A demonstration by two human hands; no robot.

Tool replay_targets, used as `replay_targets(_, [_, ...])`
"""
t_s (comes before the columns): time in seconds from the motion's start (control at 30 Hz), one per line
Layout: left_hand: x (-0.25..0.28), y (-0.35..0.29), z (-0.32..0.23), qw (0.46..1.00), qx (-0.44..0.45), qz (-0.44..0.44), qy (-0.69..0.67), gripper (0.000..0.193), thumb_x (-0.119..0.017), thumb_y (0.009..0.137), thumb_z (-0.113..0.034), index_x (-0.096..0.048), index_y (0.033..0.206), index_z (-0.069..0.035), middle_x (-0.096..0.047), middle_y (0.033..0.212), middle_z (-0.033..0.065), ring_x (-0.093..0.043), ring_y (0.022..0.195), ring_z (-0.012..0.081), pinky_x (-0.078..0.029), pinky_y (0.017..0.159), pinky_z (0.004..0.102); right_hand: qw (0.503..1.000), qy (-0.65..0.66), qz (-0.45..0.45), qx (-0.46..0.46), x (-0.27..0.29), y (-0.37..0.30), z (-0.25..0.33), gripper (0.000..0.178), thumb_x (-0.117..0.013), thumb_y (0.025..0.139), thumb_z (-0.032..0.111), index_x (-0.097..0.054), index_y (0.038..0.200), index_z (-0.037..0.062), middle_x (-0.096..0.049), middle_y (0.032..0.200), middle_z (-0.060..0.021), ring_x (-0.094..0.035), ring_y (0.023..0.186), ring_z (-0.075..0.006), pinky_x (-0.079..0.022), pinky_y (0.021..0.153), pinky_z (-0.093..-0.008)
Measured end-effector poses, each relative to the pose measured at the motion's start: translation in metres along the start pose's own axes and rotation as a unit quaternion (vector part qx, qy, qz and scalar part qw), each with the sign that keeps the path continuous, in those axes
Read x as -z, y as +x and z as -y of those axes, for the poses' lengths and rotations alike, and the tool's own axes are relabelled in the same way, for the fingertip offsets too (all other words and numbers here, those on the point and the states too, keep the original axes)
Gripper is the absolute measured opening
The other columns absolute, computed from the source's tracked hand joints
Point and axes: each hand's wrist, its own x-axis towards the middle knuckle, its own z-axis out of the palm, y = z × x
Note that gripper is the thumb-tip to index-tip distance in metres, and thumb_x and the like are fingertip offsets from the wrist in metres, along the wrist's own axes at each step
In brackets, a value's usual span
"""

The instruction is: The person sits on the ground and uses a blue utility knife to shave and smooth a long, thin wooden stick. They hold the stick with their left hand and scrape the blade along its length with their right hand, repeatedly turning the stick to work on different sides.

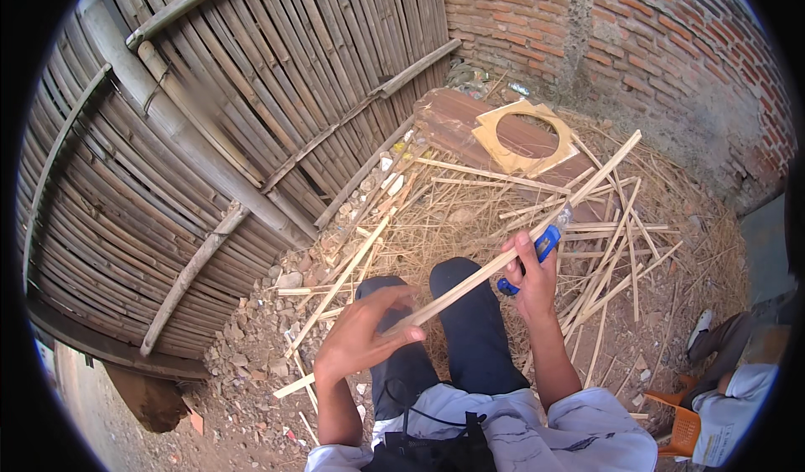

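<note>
A long pale bamboo strip (pixel 470 285) runs slantwise across my knees, its far end raised to the upper right. My left hand (pixel 356 334) is round its near part, thumb below and fingers above, slightly blurred. In my right hand (pixel 535 283) is a blue-handled cutter knife (pixel 547 244), with its metal blade end up against the strip. The right thumb and fingers also press on the strip. Palm and fingers hide part of the cutter. More cut strips (pixel 616 258) lie loosely crossed on the ground to the right of my knees.
A bamboo slat wall (pixel 335 78) stands on the left, a brick wall (pixel 537 19) behind. Beyond my knees are a brown board (pixel 449 124) and a yellowish square frame with a round hole (pixel 553 163). Another person (pixel 721 359) sits at right near an orange chair (pixel 683 422).
</note>
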Motion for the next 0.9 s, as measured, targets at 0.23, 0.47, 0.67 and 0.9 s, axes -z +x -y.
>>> replay_targets(0.23, [-0.01, -0.011, 0.016, 0.958, 0.134, 0.207, -0.149, 0.038, -0.057, 0.115, -0.038, -0.067, 0.122, -0.002, -0.067, 0.08, 0.0101, -0.066, 0.074, 0.0251, -0.05, 0.069, 0.0403, 0.998, -0.057, 0.004, 0.017, 0.013, 0.008, 0.013, 0.04, -0.058, 0.114, 0.04, -0.069, 0.106, 0.0018, -0.055, 0.07, 0.0016, -0.039, 0.054, -0.0024, -0.026, 0.049, -0.0214])
replay_targets(0.47, [-0.041, -0.008, -0.006, 0.959, 0.152, 0.076, -0.228, 0.035, -0.05, 0.117, -0.034, -0.063, 0.113, -0.002, -0.058, 0.075, 0.0069, -0.058, 0.07, 0.0184, -0.048, 0.068, 0.0349, 0.933, -0.272, 0.118, 0.204, 0.04, -0.01, -0.007, 0.048, -0.058, 0.111, 0.046, -0.068, 0.11, -0.0001, -0.064, 0.076, -0.0049, -0.055, 0.059, -0.0103, -0.039, 0.054, -0.0235])
replay_targets(0.67, [-0.049, -0.003, -0.015, 0.966, 0.138, 0.064, -0.209, 0.031, -0.051, 0.117, -0.03, -0.056, 0.109, -0.001, -0.057, 0.072, 0.0089, -0.058, 0.067, 0.0199, -0.046, 0.064, 0.0379, 0.809, -0.449, 0.193, 0.327, 0.026, -0.036, 0.002, 0.034, -0.085, 0.093, 0.034, -0.076, 0.106, 0.0038, -0.072, 0.08, -0.0097, -0.072, 0.064, -0.0258, -0.054, 0.056, -0.0354])
replay_targets(0.9, [-0.053, 0.001, -0.04, 0.981, 0.106, 0.005, -0.164, 0.026, -0.055, 0.115, -0.026, -0.056, 0.115, 0.0, -0.06, 0.07, 0.0189, -0.064, 0.064, 0.0375, -0.047, 0.062, 0.0447, 0.785, -0.456, 0.199, 0.368, 0.009, -0.04, 0.005, 0.033, -0.086, 0.092, 0.037, -0.079, 0.107, 0.0076, -0.069, 0.075, -0.0046, -0.067, 0.058, -0.0209, -0.05, 0.051, -0.034])
